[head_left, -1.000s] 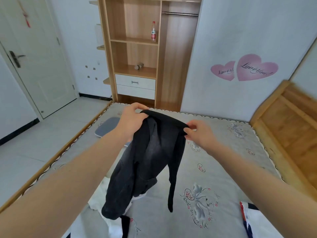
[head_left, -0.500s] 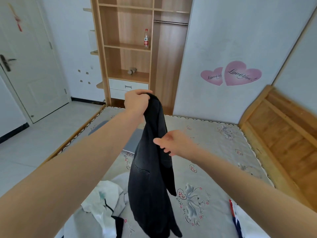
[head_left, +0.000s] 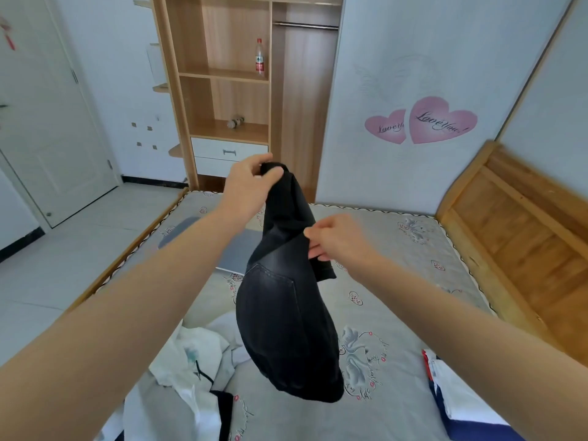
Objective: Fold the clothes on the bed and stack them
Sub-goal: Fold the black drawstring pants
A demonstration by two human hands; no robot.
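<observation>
A pair of black jeans point(head_left: 286, 313) is being held up above the middle of the bed point(head_left: 413, 281), gripped at its top by the raised left hand point(head_left: 248, 189). Lower down, its side fold is being pinched by the right hand point(head_left: 337, 240), both arms being outstretched.

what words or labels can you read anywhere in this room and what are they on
"Love You!" on the larger pink heart sticker on the wall.
"Love Yo", cut off, on the smaller heart sticker.
Bottle label on the shelf: too small to read.
Script printed on the mattress: too blurred to read.
</observation>
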